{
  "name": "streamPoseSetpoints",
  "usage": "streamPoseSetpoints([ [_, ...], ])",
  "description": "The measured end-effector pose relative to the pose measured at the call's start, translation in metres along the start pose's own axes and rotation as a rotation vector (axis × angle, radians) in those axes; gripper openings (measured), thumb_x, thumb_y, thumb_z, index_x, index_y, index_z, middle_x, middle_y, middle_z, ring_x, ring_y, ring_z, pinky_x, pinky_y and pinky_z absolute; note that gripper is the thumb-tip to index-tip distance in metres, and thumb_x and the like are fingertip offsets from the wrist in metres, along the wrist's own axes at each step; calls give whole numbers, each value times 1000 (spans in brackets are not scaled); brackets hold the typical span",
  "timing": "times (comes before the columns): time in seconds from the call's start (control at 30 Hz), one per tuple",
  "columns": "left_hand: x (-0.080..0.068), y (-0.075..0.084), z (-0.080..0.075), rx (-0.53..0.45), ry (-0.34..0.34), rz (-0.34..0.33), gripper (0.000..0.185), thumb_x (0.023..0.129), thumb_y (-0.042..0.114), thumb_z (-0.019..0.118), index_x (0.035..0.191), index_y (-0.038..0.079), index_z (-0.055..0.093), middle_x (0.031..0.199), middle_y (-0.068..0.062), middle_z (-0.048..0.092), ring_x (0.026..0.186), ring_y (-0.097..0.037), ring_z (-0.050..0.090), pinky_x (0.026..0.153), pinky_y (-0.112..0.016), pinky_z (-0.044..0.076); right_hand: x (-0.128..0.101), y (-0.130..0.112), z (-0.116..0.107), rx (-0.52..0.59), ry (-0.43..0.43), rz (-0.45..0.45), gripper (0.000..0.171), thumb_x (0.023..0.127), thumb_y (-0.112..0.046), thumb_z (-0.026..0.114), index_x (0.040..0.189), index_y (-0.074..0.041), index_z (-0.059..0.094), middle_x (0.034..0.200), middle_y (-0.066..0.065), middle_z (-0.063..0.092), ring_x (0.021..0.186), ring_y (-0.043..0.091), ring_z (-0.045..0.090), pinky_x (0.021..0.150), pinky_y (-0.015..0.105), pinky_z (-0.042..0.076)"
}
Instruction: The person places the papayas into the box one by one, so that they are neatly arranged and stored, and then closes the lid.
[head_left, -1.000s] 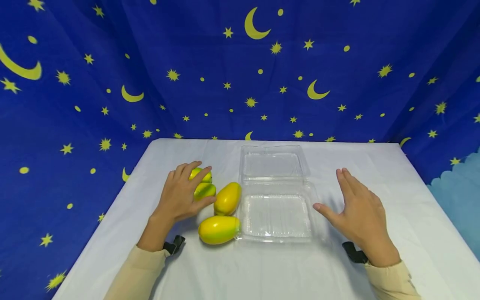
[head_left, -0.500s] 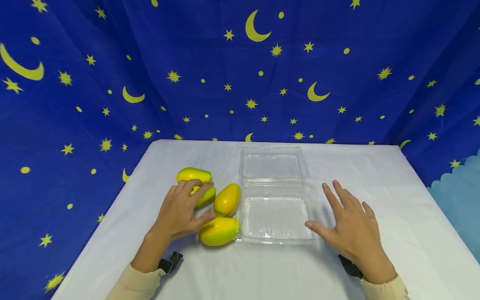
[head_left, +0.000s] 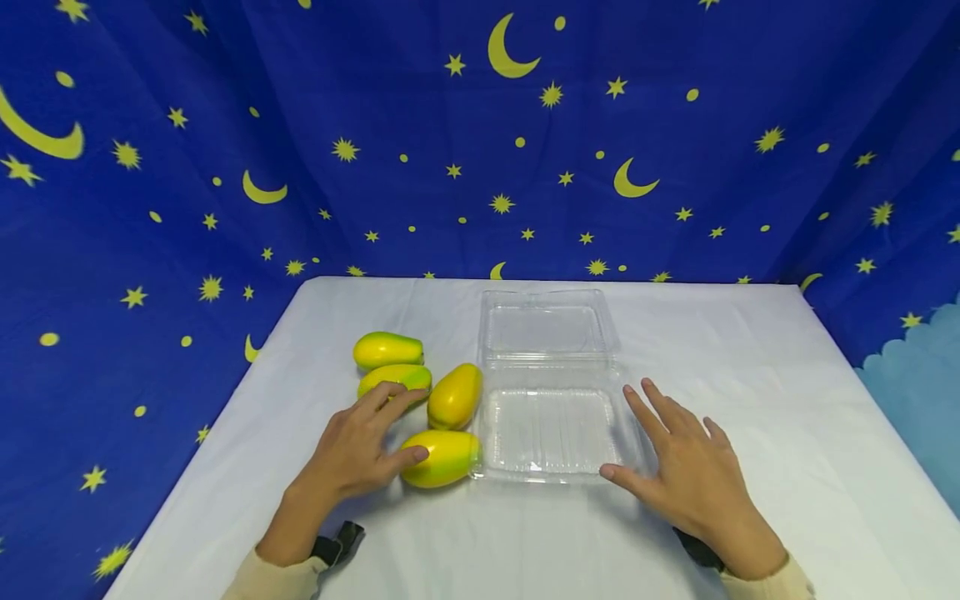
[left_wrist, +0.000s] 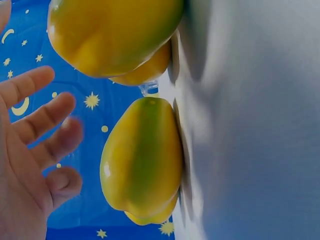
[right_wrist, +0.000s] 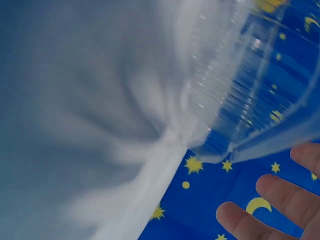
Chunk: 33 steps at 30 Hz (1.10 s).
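Several yellow-green papaya-shaped fruits lie left of a clear plastic clamshell box [head_left: 551, 429]. My left hand [head_left: 348, 454] hovers around the nearest papaya [head_left: 442, 458], thumb over its left end and fingers spread loosely. In the left wrist view the left hand [left_wrist: 30, 135] shows its palm beside the fruits, apart from them. Past its fingertips lie a second papaya [head_left: 397, 379], a third papaya [head_left: 456, 397] against the box and the farthest papaya [head_left: 387, 351]. My right hand [head_left: 690, 471] is spread at the box's right side; whether its thumb touches the rim cannot be told.
The box's lid [head_left: 547, 329] lies folded back toward the far table edge. A white cloth [head_left: 517, 542] covers the table. Blue curtain [head_left: 420, 100] with yellow moons and stars hangs behind and at the sides.
My left hand has drawn back toward me, from the far fruits to the nearest one. The right hand has moved left and nearer, closer to the box. The box has stayed put.
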<state>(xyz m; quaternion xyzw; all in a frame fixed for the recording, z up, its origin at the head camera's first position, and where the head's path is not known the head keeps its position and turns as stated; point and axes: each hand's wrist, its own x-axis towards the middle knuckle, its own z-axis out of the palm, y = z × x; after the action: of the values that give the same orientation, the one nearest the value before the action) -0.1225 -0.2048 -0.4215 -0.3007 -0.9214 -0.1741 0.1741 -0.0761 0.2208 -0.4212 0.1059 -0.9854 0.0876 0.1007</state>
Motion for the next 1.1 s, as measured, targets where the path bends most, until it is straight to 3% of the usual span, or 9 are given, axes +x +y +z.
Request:
streamPoseSetpoints([
  [0.43,-8,0,7,-209,-135,-13,55,84,53,74,130,28,58,127,13,58,73,-4,53,59,-17,42,-1,-5,14,19,-47,4,100,80,-79,59,158,-23,31,162,10,35,136,39,48,103,75,32],
  [0.83,-10,0,12,-263,-181,-25,50,84,58,72,122,29,59,124,18,57,78,1,49,64,-18,44,-3,-8,17,-8,-76,13,106,78,-85,55,158,-20,31,165,10,30,138,39,46,102,78,32],
  [1.1,-11,-2,13,-263,-171,12,51,80,58,76,119,33,56,123,19,56,82,2,50,68,-19,47,-4,-8,18,-23,-92,25,107,79,-85,52,159,-18,30,166,11,27,138,40,45,101,79,31],
])
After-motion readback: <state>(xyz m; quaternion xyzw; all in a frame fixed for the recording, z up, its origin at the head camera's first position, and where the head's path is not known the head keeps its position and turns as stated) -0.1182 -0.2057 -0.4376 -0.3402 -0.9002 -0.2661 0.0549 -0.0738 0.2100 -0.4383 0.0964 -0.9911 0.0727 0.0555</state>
